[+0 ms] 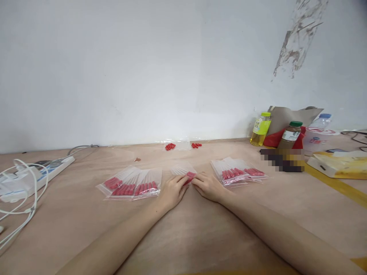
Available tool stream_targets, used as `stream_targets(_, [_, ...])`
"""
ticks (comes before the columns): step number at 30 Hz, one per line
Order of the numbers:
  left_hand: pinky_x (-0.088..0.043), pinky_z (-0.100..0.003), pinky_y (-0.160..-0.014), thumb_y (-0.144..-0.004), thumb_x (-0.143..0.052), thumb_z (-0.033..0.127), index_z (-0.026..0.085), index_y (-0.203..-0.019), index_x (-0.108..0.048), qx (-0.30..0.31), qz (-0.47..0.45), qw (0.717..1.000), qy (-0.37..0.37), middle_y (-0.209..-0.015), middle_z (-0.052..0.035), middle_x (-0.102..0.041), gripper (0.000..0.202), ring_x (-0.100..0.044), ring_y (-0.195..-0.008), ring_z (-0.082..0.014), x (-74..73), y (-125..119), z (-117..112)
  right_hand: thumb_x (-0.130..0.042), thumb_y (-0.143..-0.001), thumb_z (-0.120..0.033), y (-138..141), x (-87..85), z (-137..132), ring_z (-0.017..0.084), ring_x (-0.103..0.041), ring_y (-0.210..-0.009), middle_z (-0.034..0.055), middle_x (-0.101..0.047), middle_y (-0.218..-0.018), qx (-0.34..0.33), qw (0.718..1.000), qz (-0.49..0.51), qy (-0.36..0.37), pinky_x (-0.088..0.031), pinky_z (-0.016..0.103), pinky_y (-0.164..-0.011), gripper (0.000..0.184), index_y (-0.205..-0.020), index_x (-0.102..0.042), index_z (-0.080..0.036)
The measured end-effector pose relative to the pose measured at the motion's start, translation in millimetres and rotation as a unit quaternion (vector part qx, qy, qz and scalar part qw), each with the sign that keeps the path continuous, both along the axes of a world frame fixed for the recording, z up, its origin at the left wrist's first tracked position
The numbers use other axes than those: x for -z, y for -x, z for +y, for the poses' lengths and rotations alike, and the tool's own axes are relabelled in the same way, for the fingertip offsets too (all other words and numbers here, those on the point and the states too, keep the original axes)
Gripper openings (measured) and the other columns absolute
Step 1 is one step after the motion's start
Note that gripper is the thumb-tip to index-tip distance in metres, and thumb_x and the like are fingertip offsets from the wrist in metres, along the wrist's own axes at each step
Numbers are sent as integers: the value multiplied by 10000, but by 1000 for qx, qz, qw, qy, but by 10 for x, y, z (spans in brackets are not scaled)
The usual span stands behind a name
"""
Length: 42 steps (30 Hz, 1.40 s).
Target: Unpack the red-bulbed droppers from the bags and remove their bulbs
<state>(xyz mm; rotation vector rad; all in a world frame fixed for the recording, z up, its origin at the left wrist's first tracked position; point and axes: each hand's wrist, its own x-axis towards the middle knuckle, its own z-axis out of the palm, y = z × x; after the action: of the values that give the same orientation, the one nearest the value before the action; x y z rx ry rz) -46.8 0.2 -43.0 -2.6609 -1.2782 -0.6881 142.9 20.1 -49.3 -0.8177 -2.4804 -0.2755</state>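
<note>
Both my hands rest on the wooden table (200, 229), meeting at a small clear plastic bag (182, 169) with red capsules in its near end. My left hand (172, 190) pinches the bag's left side, fingers curled. From the right, my right hand (207, 185) pinches the same end. To the left lies a fanned row of filled clear bags (132, 184) holding red capsules. Another overlapping pile of filled bags (237, 172) lies to the right.
Loose red capsules (170, 146) and clear film lie near the wall. A white power strip (34, 176) with white cables sits at the left. At the right stand a yellow drink bottle (260, 129), a brown jar (289, 135), a water bottle (321, 126) and a yellow-white package (341, 164).
</note>
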Motion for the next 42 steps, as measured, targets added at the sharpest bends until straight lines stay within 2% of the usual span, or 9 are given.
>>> stream_targets(4, [-451,-299,-866,-894,-394,270,219,-1075,-580,35,-57,998,-10,-1050,-44,-601,264,-557,-970,-157,33,146,-51,-316,-875,-168,-81,18,-28,166,-556,-784,59,-635,-819,19,999,28,-1,-414,305,-734,288,-847,-602,-191])
stream_targets(9, [-446,-286,-873,-896,-401,274,209,-1024,-612,70,-52,996,-19,-1022,-34,-616,254,-559,-955,-145,44,123,-77,-315,-886,-189,-20,39,-85,156,-565,-784,49,-650,-817,-29,998,51,5,-421,303,-746,277,-859,-590,-195])
stream_targets(12, [-452,-284,-848,-899,-384,235,203,-953,-634,56,-69,996,8,-985,-32,-629,258,-571,-917,-144,48,81,-67,-324,-889,-205,17,40,-104,152,-560,-783,44,-644,-825,-50,997,57,0,-420,299,-751,254,-889,-577,-194])
stream_targets(16, [-458,-247,-775,-856,-460,192,191,-810,-651,41,-139,987,75,-877,-15,-643,196,-581,-824,-125,21,95,-50,-423,-849,-234,-24,20,-103,163,-524,-789,51,-611,-815,-22,996,82,-9,-416,294,-721,149,-835,-562,-182])
stream_targets(18, [-458,-239,-740,-824,-509,185,186,-757,-650,33,-176,978,109,-835,-6,-646,156,-584,-788,-122,2,117,-41,-456,-825,-210,-52,23,-86,159,-506,-789,46,-599,-814,-17,996,90,-16,-410,285,-716,112,-790,-559,-184])
stream_targets(22, [-455,-237,-683,-771,-576,191,175,-702,-649,28,-231,960,158,-774,-7,-653,102,-590,-736,-129,-1,149,-14,-466,-805,-139,-67,53,-42,140,-489,-786,36,-586,-820,-49,992,105,-52,-396,259,-699,145,-720,-573,-188])
stream_targets(29, [-453,-246,-690,-757,-592,216,172,-688,-647,38,-266,947,179,-765,-12,-654,99,-593,-729,-135,39,163,16,-511,-802,-154,-55,31,-29,129,-486,-787,25,-602,-868,-85,984,70,-141,-363,267,-687,158,-866,-628,-238])
stream_targets(35, [-457,-252,-688,-761,-585,247,169,-686,-641,28,-271,943,192,-764,-18,-652,122,-588,-726,-139,36,167,3,-520,-799,-154,-50,-3,-43,133,-469,-826,-2,-623,-891,-72,972,44,-221,-318,309,-763,143,-771,-631,-240])
stream_targets(42, [-468,-257,-663,-751,-595,276,167,-680,-641,18,-274,943,188,-762,-23,-656,139,-593,-700,-141,30,158,-17,-501,-794,-103,-35,87,11,134,-466,-782,-1,-632,-785,-21,977,68,-199,-293,323,-776,164,-797,-620,-215])
